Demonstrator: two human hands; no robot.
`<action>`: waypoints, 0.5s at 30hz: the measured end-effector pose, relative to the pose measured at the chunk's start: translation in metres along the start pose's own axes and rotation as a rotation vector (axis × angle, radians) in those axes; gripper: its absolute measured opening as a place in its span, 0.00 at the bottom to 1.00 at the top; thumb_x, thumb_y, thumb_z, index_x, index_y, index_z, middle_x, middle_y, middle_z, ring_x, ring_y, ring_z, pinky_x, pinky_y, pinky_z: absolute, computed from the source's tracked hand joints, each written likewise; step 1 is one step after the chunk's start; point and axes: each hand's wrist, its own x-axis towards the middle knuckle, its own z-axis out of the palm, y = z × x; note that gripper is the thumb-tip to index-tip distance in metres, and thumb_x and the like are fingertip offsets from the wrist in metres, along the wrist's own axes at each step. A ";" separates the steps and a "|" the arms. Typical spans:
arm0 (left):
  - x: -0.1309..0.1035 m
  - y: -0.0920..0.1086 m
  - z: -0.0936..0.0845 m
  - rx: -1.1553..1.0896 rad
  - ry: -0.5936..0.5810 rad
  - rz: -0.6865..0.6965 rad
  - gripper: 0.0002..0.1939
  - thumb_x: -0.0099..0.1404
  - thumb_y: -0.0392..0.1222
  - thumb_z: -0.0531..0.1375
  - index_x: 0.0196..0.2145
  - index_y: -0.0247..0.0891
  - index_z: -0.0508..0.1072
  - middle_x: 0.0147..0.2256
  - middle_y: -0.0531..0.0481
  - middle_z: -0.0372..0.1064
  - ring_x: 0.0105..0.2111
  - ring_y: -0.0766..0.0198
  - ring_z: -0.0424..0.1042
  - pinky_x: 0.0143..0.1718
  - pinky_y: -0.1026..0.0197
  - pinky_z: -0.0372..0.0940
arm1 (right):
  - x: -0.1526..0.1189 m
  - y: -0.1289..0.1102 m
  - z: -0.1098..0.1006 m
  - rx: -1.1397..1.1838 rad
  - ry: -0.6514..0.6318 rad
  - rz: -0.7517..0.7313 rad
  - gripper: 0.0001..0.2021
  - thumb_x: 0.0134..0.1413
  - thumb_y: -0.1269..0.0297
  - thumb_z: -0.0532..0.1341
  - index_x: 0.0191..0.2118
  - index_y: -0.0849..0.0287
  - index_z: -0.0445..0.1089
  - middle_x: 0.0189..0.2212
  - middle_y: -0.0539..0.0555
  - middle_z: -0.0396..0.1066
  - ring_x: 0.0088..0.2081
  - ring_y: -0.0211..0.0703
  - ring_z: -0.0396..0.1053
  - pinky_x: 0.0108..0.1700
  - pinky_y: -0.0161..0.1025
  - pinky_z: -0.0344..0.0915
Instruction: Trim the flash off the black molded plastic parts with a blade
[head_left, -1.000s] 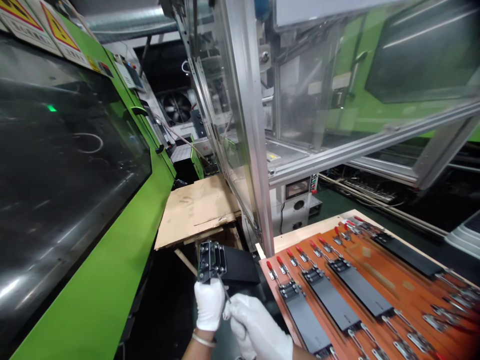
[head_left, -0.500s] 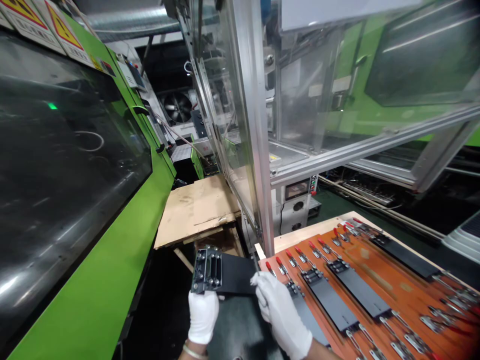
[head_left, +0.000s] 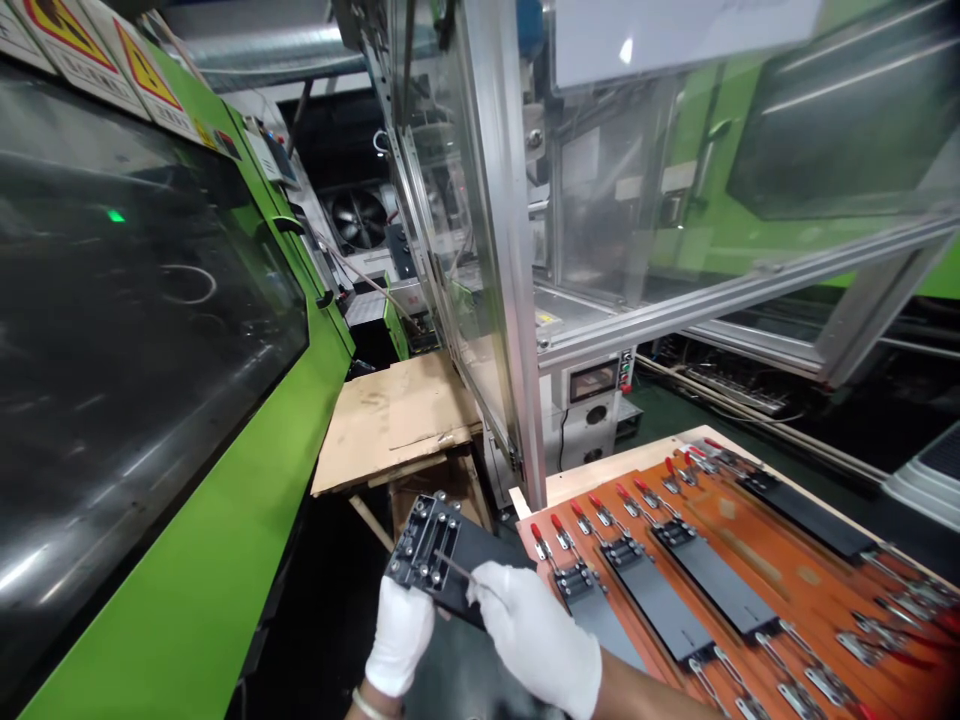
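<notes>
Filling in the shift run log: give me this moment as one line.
left hand: holds black plastic part | right hand: thin tool on part's ribbed end | beside: orange clamp fixture

A worker's left hand [head_left: 401, 632] and right hand [head_left: 536, 640] meet at the bottom of the view, holding a flat part [head_left: 450, 560] between them, with a thin tool [head_left: 454, 568] lying across its near end. To their right, a fixture board [head_left: 817, 585] rests on the surface [head_left: 600, 470], carrying rows of clamps [head_left: 592, 510] with plates [head_left: 720, 575] between them. A large machine [head_left: 150, 400] fills the left side. Cardboard sheets [head_left: 397, 420] lie beyond the hands, and a framed enclosure [head_left: 510, 250] rises behind the board.
</notes>
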 end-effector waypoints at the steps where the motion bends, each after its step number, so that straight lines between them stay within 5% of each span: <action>1: 0.000 0.000 -0.001 -0.011 -0.012 -0.005 0.09 0.48 0.43 0.62 0.28 0.38 0.78 0.31 0.40 0.78 0.36 0.47 0.78 0.40 0.46 0.75 | -0.002 0.001 0.001 0.020 -0.011 -0.005 0.14 0.62 0.69 0.49 0.32 0.59 0.70 0.27 0.52 0.72 0.31 0.41 0.69 0.35 0.36 0.59; 5: 0.000 -0.002 0.000 -0.039 -0.081 0.008 0.11 0.48 0.41 0.62 0.32 0.38 0.78 0.34 0.39 0.79 0.38 0.47 0.78 0.43 0.47 0.74 | -0.005 0.002 0.002 0.065 0.078 0.049 0.14 0.63 0.69 0.48 0.35 0.60 0.71 0.30 0.54 0.74 0.33 0.41 0.70 0.37 0.35 0.61; 9: 0.000 -0.003 0.003 -0.009 -0.084 -0.041 0.10 0.48 0.40 0.61 0.30 0.39 0.77 0.33 0.41 0.79 0.35 0.49 0.78 0.44 0.47 0.74 | -0.004 0.003 0.000 -0.018 -0.003 -0.032 0.13 0.61 0.71 0.50 0.32 0.59 0.70 0.28 0.52 0.73 0.31 0.40 0.69 0.36 0.35 0.60; 12: -0.001 0.000 0.005 -0.020 -0.124 -0.026 0.11 0.49 0.43 0.62 0.31 0.39 0.78 0.36 0.41 0.79 0.39 0.48 0.77 0.46 0.48 0.73 | -0.002 0.005 -0.002 -0.019 0.049 0.008 0.14 0.63 0.70 0.48 0.35 0.60 0.71 0.30 0.54 0.74 0.33 0.41 0.71 0.36 0.35 0.61; 15: -0.003 0.002 0.006 -0.014 -0.127 -0.063 0.07 0.49 0.42 0.61 0.27 0.39 0.76 0.29 0.43 0.77 0.36 0.49 0.77 0.41 0.49 0.75 | -0.002 0.005 -0.002 -0.062 0.056 -0.002 0.14 0.62 0.71 0.48 0.33 0.60 0.70 0.30 0.55 0.73 0.33 0.42 0.71 0.37 0.36 0.61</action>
